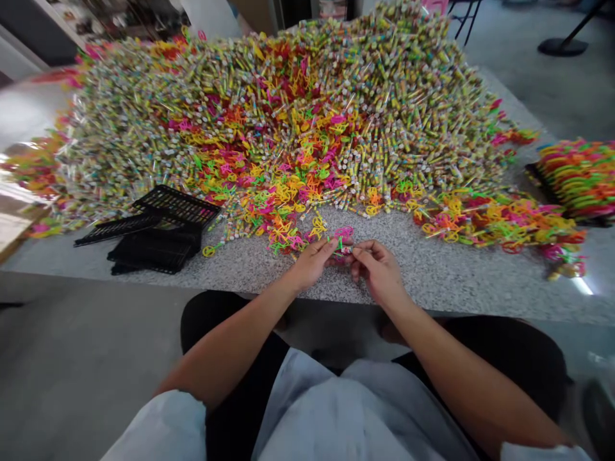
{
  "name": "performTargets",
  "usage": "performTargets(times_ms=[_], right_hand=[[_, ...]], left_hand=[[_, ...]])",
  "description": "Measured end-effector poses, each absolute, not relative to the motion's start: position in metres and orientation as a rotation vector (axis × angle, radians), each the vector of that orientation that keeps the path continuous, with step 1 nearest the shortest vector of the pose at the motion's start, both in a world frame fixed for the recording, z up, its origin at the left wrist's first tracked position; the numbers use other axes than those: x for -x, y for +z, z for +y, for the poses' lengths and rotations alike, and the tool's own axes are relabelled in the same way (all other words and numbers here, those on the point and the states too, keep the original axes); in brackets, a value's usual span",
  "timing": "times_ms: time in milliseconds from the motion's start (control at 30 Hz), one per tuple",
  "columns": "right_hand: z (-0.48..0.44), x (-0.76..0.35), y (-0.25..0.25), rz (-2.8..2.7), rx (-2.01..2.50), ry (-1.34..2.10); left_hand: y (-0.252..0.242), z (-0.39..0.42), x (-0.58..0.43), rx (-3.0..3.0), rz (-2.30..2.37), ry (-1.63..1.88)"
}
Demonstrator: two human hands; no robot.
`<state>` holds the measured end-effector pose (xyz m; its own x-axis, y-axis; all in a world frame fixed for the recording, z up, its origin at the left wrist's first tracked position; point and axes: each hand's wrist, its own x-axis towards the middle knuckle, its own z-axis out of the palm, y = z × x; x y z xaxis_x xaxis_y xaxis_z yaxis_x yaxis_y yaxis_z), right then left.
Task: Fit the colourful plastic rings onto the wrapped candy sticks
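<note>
My left hand (pixel 311 262) is closed on several bright pink and green plastic pieces (pixel 343 233) with looped ends, near the table's front edge. Close beside it, my right hand (pixel 379 269) pinches a small white-ended tube (pixel 346 250) between thumb and fingers, touching those pieces. The exact join between tube and plastic is too small to make out. Just left of my hands lies a loose cluster of yellow, green and pink plastic pieces (pixel 287 235). Beyond them rises a wide heap of small labelled tubes (pixel 403 109).
Black plastic racks (pixel 156 246) are stacked at the left on the speckled grey table (pixel 250 269). More coloured pieces (pixel 485 221) spread along the right. A black tray full of coloured pieces (pixel 579 176) stands at the far right. Part of another person (pixel 211 16) shows behind the heap.
</note>
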<state>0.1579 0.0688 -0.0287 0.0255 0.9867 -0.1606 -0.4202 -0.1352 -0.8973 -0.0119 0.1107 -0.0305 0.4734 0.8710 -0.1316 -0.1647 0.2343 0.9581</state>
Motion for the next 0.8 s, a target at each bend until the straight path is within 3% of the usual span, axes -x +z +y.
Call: performTargets(times_ms=[467, 800], right_hand=[[0.069, -0.161, -0.029, -0.569, 0.977, 1.685], [0.070, -0.178, -0.035, -1.633, 1.340, 0.875]], left_hand=[[-0.032, 0.110, 0.014, -1.153, 0.886, 0.791], [-0.025, 0.114, 0.021, -1.613, 1.039, 0.767]])
